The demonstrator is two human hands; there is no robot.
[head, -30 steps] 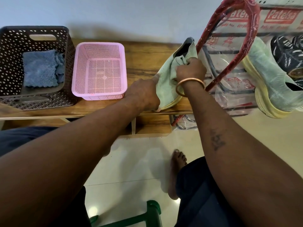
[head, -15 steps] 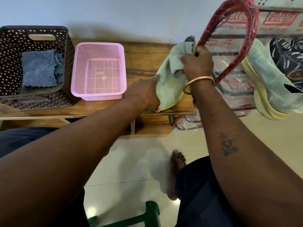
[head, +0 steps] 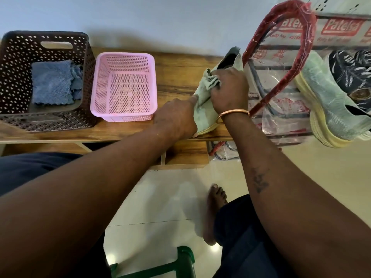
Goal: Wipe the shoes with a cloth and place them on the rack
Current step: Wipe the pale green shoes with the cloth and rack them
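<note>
A pale green shoe (head: 204,117) with a yellow sole stands on the right end of the wooden bench (head: 176,71). My left hand (head: 176,117) grips its toe end and steadies it. My right hand (head: 230,89) holds a bunched pale green cloth (head: 210,81) pressed on the shoe's upper near the opening. To the right, the plastic-wrapped rack (head: 281,81) with a red frame carries a matching green shoe (head: 329,103) and a black shoe (head: 353,77).
A dark perforated basket (head: 12,81) at the bench's left holds a blue cloth (head: 54,83). A pink basket (head: 122,115) stands beside it. A bare foot (head: 214,205) rests on the tiled floor, and a green stool edge (head: 180,263) shows below.
My right hand with the cloth slid up to the shoe's heel and has come back down toward the middle of the upper. My left hand has stayed on the toe.
</note>
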